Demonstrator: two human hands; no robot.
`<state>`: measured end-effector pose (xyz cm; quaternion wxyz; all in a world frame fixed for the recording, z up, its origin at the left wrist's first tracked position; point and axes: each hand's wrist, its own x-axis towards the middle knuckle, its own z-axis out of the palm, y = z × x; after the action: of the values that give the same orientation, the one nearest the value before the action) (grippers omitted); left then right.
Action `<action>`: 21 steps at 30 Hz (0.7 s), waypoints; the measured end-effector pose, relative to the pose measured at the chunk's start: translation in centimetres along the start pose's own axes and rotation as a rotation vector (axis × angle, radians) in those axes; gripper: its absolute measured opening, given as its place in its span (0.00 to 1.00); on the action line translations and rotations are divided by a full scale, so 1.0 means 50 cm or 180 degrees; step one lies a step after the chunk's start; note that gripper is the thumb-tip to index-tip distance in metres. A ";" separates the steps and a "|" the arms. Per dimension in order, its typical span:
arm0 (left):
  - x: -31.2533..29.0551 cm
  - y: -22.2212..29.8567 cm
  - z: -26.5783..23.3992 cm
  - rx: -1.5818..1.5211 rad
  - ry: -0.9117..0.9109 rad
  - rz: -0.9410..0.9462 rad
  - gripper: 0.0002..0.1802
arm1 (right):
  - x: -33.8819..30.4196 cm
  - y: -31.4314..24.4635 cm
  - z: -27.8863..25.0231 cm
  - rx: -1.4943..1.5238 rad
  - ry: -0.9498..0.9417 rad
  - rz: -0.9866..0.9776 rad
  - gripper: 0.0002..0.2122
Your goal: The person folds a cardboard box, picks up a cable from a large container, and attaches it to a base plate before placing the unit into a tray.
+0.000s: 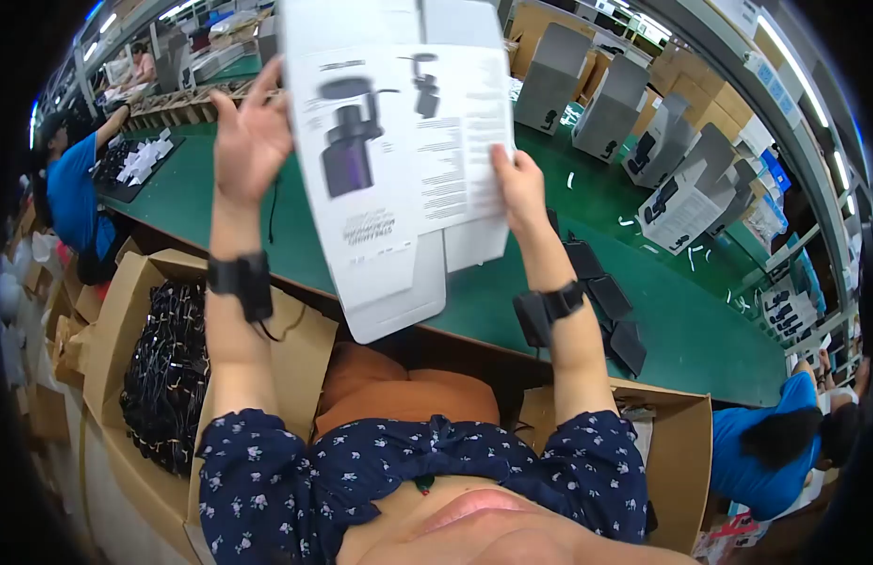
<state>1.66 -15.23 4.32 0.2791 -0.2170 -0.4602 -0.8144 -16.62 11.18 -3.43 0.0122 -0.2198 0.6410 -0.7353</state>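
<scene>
A flattened white cardboard box (389, 188), printed with pictures of a dark microphone, is held up in front of me over the table edge. Its end flaps stick out at top and bottom. My right hand (519, 191) is closed on its right edge, thumb on the printed side and the other fingers hidden behind. Beside the left edge, my left hand (252, 143) has its fingers spread; whether its fingertips touch the cardboard I cannot tell. Both wrists wear black bands.
Several grey-white boxes (609, 108) stand along the far right of the green table (710, 330). Black flat pieces (611, 297) lie right of my forearm. At left, an open carton (140, 273) holds bundled black cables (163, 377). Co-workers in blue (74, 198) sit either side.
</scene>
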 end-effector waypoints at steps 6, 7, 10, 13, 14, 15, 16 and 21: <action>-0.066 -0.162 0.027 0.0845 0.0643 0.0249 0.30 | -0.069 -0.004 -0.038 -0.2713 0.0808 -0.1603 0.24; -0.070 -0.176 0.034 0.0828 0.0639 0.0225 0.30 | -0.071 -0.037 -0.027 -0.2915 0.1199 -0.2570 0.25; -0.074 -0.212 0.042 0.0907 0.0529 -0.0125 0.32 | -0.049 -0.098 0.003 -0.3038 0.1012 -0.3530 0.19; -0.071 -0.243 0.047 0.0896 0.0402 -0.0224 0.29 | -0.011 -0.094 0.020 -0.3445 0.0803 -0.3545 0.14; -0.074 -0.247 0.043 0.0835 0.0410 -0.0238 0.27 | 0.000 -0.087 0.023 -0.3631 0.0491 -0.3157 0.15; -0.080 -0.245 0.038 0.0841 0.0418 -0.0243 0.27 | 0.006 -0.079 0.025 -0.3802 0.0182 -0.2763 0.16; -0.085 -0.242 0.036 0.0902 0.0455 -0.0299 0.26 | 0.007 -0.077 0.028 -0.3721 0.0085 -0.2885 0.18; -0.101 -0.245 0.011 0.0920 0.0501 -0.0273 0.26 | -0.015 -0.072 0.041 -0.3546 -0.0239 -0.2995 0.19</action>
<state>-2.52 -8.31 -6.20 0.3076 -0.0903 -0.5581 -0.7654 -14.32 10.14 -0.07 -0.3968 -0.4707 0.7569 -0.2194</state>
